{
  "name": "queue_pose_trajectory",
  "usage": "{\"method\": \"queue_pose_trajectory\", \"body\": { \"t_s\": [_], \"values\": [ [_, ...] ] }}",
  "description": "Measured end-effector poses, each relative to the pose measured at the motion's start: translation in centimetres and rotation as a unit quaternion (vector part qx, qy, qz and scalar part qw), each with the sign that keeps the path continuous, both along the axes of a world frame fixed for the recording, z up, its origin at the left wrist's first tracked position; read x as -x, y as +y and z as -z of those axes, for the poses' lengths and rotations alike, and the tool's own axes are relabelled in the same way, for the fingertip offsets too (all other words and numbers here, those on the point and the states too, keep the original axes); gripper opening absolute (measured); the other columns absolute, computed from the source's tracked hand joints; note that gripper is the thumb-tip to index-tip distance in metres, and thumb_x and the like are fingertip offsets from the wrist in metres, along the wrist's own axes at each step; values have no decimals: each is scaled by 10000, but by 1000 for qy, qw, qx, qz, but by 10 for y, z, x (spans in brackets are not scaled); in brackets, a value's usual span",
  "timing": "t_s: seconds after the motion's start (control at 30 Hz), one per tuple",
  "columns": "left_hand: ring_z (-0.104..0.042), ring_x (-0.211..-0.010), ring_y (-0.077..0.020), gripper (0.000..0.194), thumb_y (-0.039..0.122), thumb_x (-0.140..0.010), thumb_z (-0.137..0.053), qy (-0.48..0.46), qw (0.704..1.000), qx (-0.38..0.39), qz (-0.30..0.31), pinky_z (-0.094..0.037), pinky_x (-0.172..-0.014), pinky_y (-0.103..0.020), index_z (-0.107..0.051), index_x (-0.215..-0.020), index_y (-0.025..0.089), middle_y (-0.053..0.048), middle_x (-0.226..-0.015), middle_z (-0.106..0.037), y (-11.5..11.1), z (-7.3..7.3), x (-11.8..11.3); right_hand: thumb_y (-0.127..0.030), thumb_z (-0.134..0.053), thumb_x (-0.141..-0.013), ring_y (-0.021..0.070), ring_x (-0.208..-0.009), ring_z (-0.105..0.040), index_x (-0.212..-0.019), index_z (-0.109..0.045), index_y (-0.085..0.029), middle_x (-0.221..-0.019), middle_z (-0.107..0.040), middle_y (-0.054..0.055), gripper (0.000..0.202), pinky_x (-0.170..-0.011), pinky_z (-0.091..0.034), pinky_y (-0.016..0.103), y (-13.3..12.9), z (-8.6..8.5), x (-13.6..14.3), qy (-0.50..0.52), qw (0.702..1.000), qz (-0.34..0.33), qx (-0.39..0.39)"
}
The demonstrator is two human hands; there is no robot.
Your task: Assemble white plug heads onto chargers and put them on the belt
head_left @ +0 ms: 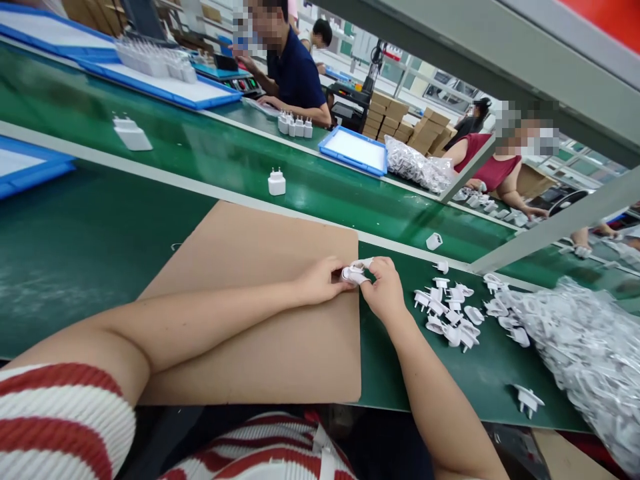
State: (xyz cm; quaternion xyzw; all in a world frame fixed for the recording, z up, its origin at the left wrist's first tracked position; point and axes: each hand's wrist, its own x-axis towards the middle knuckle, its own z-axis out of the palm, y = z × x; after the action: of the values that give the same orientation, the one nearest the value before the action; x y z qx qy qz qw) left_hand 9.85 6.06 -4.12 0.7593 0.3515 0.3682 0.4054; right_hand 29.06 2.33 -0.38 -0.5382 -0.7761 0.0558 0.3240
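Observation:
Above the right edge of a brown cardboard sheet (280, 340), my two hands meet at a small white plastic part (353, 275). My left hand (323, 280) grips its left side between thumb and fingers. On the other side, my right hand (384, 287) pinches it, with white covering on a fingertip. The part's exact shape is partly hidden by the fingers. To the right of my right hand lies a loose pile of white plug pieces (453, 310) with pins. One more plug piece (528, 400) lies apart near the table's front edge.
A clear plastic bag of white parts (590, 353) fills the right side. Beyond the cardboard, a green conveyor (215, 160) carries white adapters (277, 182). A slanted metal post (540, 223) rises at the right. Blue trays (353, 151) and several people are across the belt.

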Motion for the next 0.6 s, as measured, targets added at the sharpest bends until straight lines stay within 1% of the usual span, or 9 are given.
{"method": "queue_pose_trajectory", "body": {
  "t_s": [0.17, 0.27, 0.33, 0.43, 0.6],
  "values": [
    [-617, -839, -216, 276, 412, -786, -829, 12, 1000, 16, -5, -485, -758, -338, -711, -878, 180, -37, -881, -625, 3, 0, -1, -165, -600, -852, 272, -975, -626, -960, -768, -236, -939, -742, 70, 212, -876, -540, 417, -3, 5, 2, 46, 998, -9, -35],
    [-629, -851, -222, 281, 405, -772, -842, 12, 1000, 23, -4, -496, -767, -343, -695, -845, 177, -41, -895, -627, 3, -1, -1, -144, -583, -836, 273, -998, -618, -934, -758, -245, -925, -735, 62, 225, -889, -522, 419, -6, 5, 2, 45, 997, -4, -59],
    [-635, -853, -224, 285, 407, -771, -845, 10, 1000, 27, -3, -506, -780, -350, -692, -840, 176, -43, -902, -629, 3, -1, -1, -110, -576, -796, 277, -1012, -609, -916, -751, -248, -919, -726, 59, 254, -905, -511, 426, -7, 2, 2, 31, 998, 3, -50],
    [-639, -849, -223, 291, 414, -776, -843, 4, 999, 32, 0, -521, -796, -358, -706, -876, 178, -44, -913, -639, 2, -1, -1, -82, -577, -742, 287, -1007, -588, -877, -738, -248, -885, -704, 60, 268, -903, -497, 434, -6, -4, 3, -6, 1000, 12, -16],
    [-646, -862, -232, 286, 405, -775, -843, -1, 1000, 27, -1, -535, -822, -368, -726, -901, 176, -54, -931, -665, 3, 0, -1, -62, -573, -714, 292, -983, -562, -844, -729, -241, -885, -697, 70, 271, -868, -481, 428, -6, -13, 5, -55, 998, 29, 16]
  ]
}}
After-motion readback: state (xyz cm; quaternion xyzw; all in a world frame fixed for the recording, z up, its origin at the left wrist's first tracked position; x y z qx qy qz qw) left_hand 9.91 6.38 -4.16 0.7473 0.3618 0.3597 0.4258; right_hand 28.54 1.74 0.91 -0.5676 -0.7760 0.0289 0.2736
